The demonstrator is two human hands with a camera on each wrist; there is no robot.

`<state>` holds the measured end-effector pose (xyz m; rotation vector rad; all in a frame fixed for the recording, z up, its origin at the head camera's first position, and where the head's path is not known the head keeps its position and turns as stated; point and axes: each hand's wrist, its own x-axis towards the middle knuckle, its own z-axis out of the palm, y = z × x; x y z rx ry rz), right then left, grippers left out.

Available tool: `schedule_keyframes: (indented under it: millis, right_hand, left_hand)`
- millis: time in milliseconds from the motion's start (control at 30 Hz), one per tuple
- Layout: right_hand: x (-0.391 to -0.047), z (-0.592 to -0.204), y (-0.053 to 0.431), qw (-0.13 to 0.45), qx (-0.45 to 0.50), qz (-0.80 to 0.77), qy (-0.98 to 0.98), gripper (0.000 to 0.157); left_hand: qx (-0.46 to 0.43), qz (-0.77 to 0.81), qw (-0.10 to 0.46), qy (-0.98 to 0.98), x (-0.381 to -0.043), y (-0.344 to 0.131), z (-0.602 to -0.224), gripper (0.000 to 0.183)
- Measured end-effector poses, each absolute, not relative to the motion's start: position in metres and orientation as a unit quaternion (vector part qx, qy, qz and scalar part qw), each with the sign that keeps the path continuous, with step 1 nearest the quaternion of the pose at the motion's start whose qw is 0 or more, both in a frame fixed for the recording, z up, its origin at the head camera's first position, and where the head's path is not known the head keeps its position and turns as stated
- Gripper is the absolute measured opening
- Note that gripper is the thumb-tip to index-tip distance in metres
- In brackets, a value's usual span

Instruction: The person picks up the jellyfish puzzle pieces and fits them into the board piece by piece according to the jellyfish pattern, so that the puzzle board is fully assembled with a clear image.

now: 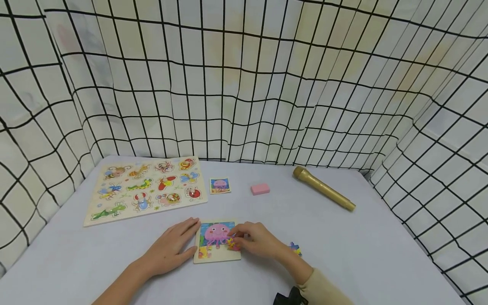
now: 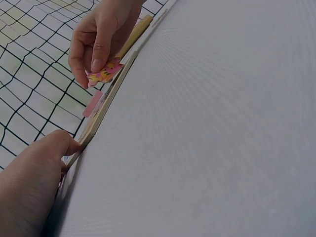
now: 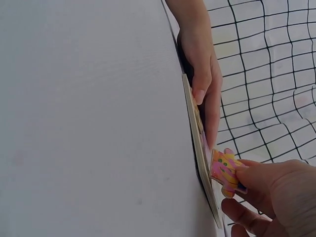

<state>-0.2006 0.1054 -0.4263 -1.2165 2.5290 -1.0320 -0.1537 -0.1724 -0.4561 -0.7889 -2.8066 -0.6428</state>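
A small square jigsaw board (image 1: 218,256) with a pink octopus picture (image 1: 217,233) lies in front of me. My left hand (image 1: 173,245) rests at its left side, the fingers lying along the upper left edge and the thumb near the lower corner. My right hand (image 1: 257,241) pinches a pink and yellow puzzle piece (image 3: 224,170) between thumb and fingers, over the board's right side. In the left wrist view, that puzzle piece (image 2: 105,73) shows tilted above the board's rim. Beyond the right wrist lies a loose blue and yellow puzzle piece (image 1: 295,248), partly hidden by the forearm.
Up and to the left lies a large wooden insect puzzle board (image 1: 146,188). A small octopus picture card (image 1: 220,185), a pink block (image 1: 260,189) and a gold microphone (image 1: 324,188) stand in a row at the back. Black netting (image 1: 244,93) surrounds the white table (image 1: 362,254).
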Motion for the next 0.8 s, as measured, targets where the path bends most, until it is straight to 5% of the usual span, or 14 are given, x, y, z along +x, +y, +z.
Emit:
schedule_keyframes:
  millis: [800]
  right_hand:
    - [-0.198, -0.430, 0.078, 0.055, -0.454, -0.332, 0.825, 0.012]
  left_hand:
    - [-0.267, -0.213, 0.087, -0.936, -0.154, -0.173, -0.455, 0.061]
